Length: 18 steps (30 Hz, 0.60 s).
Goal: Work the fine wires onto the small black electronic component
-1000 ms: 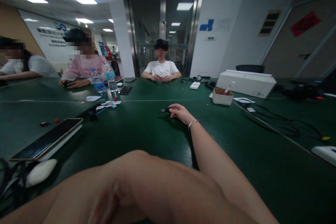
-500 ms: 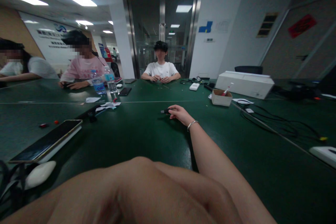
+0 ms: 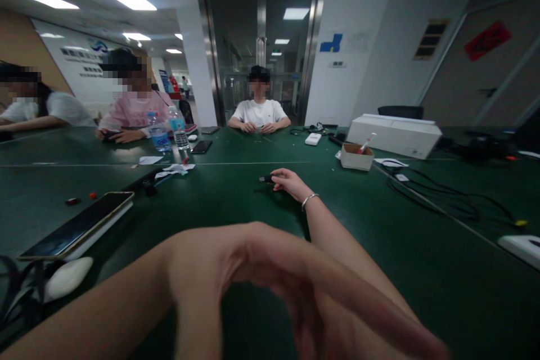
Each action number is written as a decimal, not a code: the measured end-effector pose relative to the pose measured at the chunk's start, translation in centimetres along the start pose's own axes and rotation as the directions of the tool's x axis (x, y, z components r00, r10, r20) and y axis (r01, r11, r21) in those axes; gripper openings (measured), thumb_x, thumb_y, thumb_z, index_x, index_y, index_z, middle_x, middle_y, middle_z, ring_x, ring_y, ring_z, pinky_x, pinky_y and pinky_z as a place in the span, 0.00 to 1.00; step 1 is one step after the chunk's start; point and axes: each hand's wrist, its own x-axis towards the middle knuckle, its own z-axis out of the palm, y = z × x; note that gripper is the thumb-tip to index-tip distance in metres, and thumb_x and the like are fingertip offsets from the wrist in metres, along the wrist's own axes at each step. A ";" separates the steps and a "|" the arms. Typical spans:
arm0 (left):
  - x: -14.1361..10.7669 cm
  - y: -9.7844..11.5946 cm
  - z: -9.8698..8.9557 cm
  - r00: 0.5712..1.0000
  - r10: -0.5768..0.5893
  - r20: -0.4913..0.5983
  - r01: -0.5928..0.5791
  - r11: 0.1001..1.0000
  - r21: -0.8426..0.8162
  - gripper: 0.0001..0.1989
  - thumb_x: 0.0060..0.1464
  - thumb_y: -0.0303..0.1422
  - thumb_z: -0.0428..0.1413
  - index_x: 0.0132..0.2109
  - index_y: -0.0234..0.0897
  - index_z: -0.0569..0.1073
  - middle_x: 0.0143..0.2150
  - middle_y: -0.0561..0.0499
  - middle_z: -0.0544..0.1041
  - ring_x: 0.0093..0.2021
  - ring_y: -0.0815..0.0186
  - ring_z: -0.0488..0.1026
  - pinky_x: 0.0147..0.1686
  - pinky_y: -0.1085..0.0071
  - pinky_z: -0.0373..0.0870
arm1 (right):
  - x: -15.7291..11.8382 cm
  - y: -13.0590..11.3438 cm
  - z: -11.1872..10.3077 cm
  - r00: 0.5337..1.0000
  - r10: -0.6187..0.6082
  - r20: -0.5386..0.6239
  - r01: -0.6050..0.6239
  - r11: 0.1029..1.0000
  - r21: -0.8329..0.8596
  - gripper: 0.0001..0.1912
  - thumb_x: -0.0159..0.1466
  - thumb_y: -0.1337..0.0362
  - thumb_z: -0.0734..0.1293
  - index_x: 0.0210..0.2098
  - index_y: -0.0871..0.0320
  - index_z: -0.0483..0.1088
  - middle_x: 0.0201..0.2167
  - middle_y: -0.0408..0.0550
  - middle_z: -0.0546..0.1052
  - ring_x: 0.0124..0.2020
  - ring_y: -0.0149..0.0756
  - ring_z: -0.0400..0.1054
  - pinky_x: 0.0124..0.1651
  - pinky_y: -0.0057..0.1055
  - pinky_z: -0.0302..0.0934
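A small black stick (image 3: 266,179) with a metal tip is just above the middle of the green surface (image 3: 236,202), its tip pointing left. The right hand (image 3: 289,183) pinches its other end between thumb and fingers; a silver bracelet (image 3: 310,200) circles that wrist. Much closer to the camera, the left hand (image 3: 257,250) arches over the surface with thumb and fingers spread apart, crossing in front of the right forearm; it is released, with its thumb running out of view at the bottom.

To the left, a large phone (image 3: 80,225) lies on a white object, near a rounded white item (image 3: 68,278) among dark straps. Crumpled paper (image 3: 175,169) lies farther in, and beyond it two water bottles (image 3: 169,132) stand beside a smaller phone (image 3: 201,147).

To the right, a small open box (image 3: 356,158) holds a pen-like item, just in front of a long white box (image 3: 392,135); black cables (image 3: 447,191) trail nearby. Across the surface sits a person in a white shirt (image 3: 260,112).
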 end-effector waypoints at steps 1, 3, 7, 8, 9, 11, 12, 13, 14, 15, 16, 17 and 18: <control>0.7 -0.5 -1.3 1.000 0.004 -0.002 -0.004 1.000 -0.005 0.39 0.39 0.55 0.60 0.56 0.38 0.70 0.42 0.46 0.74 0.43 0.58 0.73 0.43 0.67 0.68 | -0.1 0.0 0.0 1.000 -0.002 0.002 0.002 1.000 0.001 0.09 0.57 0.72 0.69 0.37 0.61 0.68 0.24 0.42 0.75 0.18 0.23 0.67 0.24 0.21 0.66; 2.2 -2.2 -4.4 0.992 -0.020 -0.127 0.021 1.000 0.007 0.37 0.38 0.51 0.63 0.55 0.38 0.71 0.44 0.45 0.74 0.43 0.60 0.72 0.44 0.67 0.67 | -0.2 -0.1 0.0 1.000 -0.009 0.002 0.009 1.000 -0.009 0.09 0.57 0.72 0.69 0.37 0.61 0.68 0.24 0.42 0.75 0.19 0.23 0.67 0.24 0.20 0.66; 4.2 -7.4 -11.9 0.730 -0.093 -0.677 0.144 0.989 0.021 0.21 0.50 0.44 0.58 0.49 0.38 0.74 0.44 0.46 0.75 0.42 0.65 0.71 0.40 0.71 0.67 | -0.1 -0.1 0.1 1.000 -0.006 0.006 0.006 1.000 -0.016 0.08 0.57 0.73 0.68 0.36 0.61 0.68 0.23 0.41 0.74 0.19 0.23 0.67 0.25 0.20 0.66; 4.5 -8.6 -13.6 0.600 -0.084 -0.795 0.146 0.989 0.005 0.20 0.52 0.43 0.56 0.49 0.38 0.74 0.44 0.46 0.75 0.42 0.66 0.70 0.38 0.72 0.67 | 0.0 -0.1 0.1 1.000 0.005 0.006 -0.005 1.000 -0.013 0.08 0.57 0.74 0.68 0.36 0.61 0.68 0.23 0.41 0.74 0.19 0.23 0.67 0.25 0.21 0.66; 4.8 -9.7 -15.1 0.461 -0.065 -0.885 0.146 0.989 0.004 0.18 0.53 0.41 0.56 0.48 0.37 0.74 0.44 0.45 0.75 0.41 0.66 0.70 0.38 0.73 0.67 | 0.1 -0.1 0.1 1.000 0.016 0.002 -0.016 1.000 -0.010 0.08 0.57 0.74 0.68 0.36 0.61 0.68 0.23 0.41 0.75 0.18 0.23 0.67 0.25 0.21 0.67; 5.4 -11.8 -17.3 0.242 -0.040 -0.970 0.202 0.979 0.010 0.14 0.54 0.37 0.54 0.45 0.35 0.74 0.43 0.44 0.75 0.42 0.64 0.70 0.35 0.73 0.66 | 0.2 0.0 0.1 0.999 0.031 -0.008 -0.031 0.999 -0.012 0.08 0.58 0.75 0.67 0.37 0.61 0.68 0.24 0.42 0.75 0.18 0.22 0.66 0.25 0.21 0.67; 5.7 -12.7 -18.0 0.182 -0.066 -0.981 0.230 0.973 -0.022 0.13 0.54 0.36 0.54 0.44 0.34 0.74 0.43 0.43 0.75 0.41 0.64 0.70 0.34 0.73 0.66 | 0.2 0.0 0.2 1.000 0.028 -0.013 -0.029 1.000 -0.012 0.08 0.57 0.75 0.67 0.37 0.61 0.68 0.23 0.42 0.75 0.18 0.22 0.66 0.25 0.22 0.67; 6.0 -13.7 -18.4 0.165 -0.121 -0.979 0.246 0.966 -0.078 0.13 0.54 0.36 0.54 0.44 0.34 0.74 0.43 0.43 0.75 0.41 0.64 0.70 0.33 0.73 0.66 | 0.3 0.0 0.2 1.000 0.022 -0.015 -0.022 1.000 -0.010 0.08 0.57 0.75 0.67 0.36 0.61 0.68 0.23 0.41 0.74 0.18 0.22 0.66 0.25 0.22 0.67; 6.3 -14.6 -18.7 0.165 -0.168 -0.972 0.249 0.960 -0.124 0.14 0.55 0.37 0.53 0.44 0.34 0.73 0.44 0.43 0.75 0.40 0.64 0.71 0.32 0.73 0.66 | 0.2 0.0 0.2 1.000 0.013 -0.017 -0.013 1.000 -0.006 0.08 0.57 0.74 0.68 0.36 0.61 0.68 0.22 0.40 0.73 0.17 0.22 0.65 0.25 0.22 0.67; 6.6 -15.5 -18.8 0.177 -0.212 -0.961 0.245 0.955 -0.166 0.14 0.55 0.38 0.52 0.44 0.34 0.73 0.43 0.43 0.75 0.39 0.65 0.71 0.32 0.74 0.66 | 0.2 0.0 0.2 1.000 0.004 -0.015 -0.004 1.000 -0.002 0.08 0.57 0.74 0.68 0.36 0.61 0.68 0.21 0.39 0.72 0.18 0.23 0.65 0.25 0.22 0.67; 6.8 -16.4 -18.8 0.189 -0.220 -0.957 0.232 0.957 -0.175 0.14 0.57 0.38 0.50 0.43 0.33 0.73 0.41 0.43 0.75 0.37 0.66 0.71 0.32 0.74 0.66 | 0.2 0.0 0.2 1.000 -0.002 -0.012 0.002 1.000 0.000 0.08 0.57 0.73 0.69 0.36 0.61 0.68 0.20 0.39 0.72 0.18 0.23 0.65 0.25 0.23 0.67; 7.0 -17.2 -18.7 0.207 -0.205 -0.957 0.224 0.962 -0.158 0.16 0.58 0.39 0.48 0.41 0.31 0.74 0.38 0.43 0.76 0.34 0.67 0.71 0.32 0.73 0.66 | 0.2 0.0 0.2 1.000 -0.004 -0.009 0.004 1.000 0.000 0.09 0.57 0.73 0.69 0.36 0.61 0.68 0.20 0.38 0.71 0.18 0.23 0.65 0.25 0.23 0.67; 7.1 -18.0 -18.7 0.227 -0.162 -0.960 0.215 0.970 -0.113 0.17 0.59 0.40 0.47 0.40 0.31 0.74 0.36 0.44 0.76 0.32 0.67 0.71 0.31 0.73 0.65 | 0.2 0.0 0.2 1.000 -0.003 -0.008 0.003 1.000 -0.001 0.09 0.57 0.73 0.69 0.36 0.61 0.68 0.19 0.38 0.71 0.18 0.23 0.65 0.25 0.23 0.67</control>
